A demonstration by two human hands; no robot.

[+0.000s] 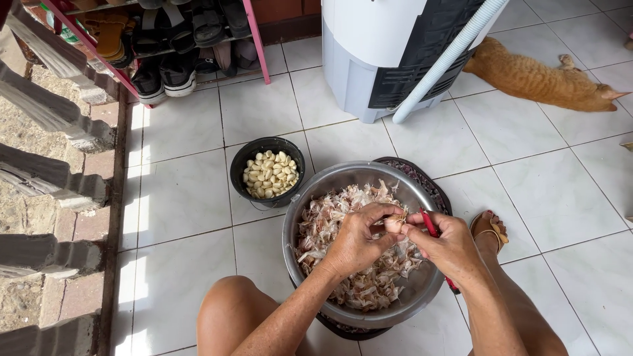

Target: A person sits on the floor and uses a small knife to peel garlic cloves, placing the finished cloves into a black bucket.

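My left hand (356, 240) pinches a garlic clove (394, 223) over a large metal bowl (310, 198) full of papery garlic skins (369, 290). My right hand (448, 247) grips a red-handled knife (430, 224) with its tip against the clove. The two hands touch at the fingertips above the bowl's middle. A small black bucket (245, 161) with peeled white cloves (269, 175) stands on the tiles just beyond the bowl to the left.
A dark woven tray (428, 181) lies under the bowl. My bare knees flank it, and my sandalled foot (489, 231) rests at the right. An orange cat (541, 79) lies beside a white air cooler (382, 53) with a hose. A shoe rack (165, 46) stands at the back left.
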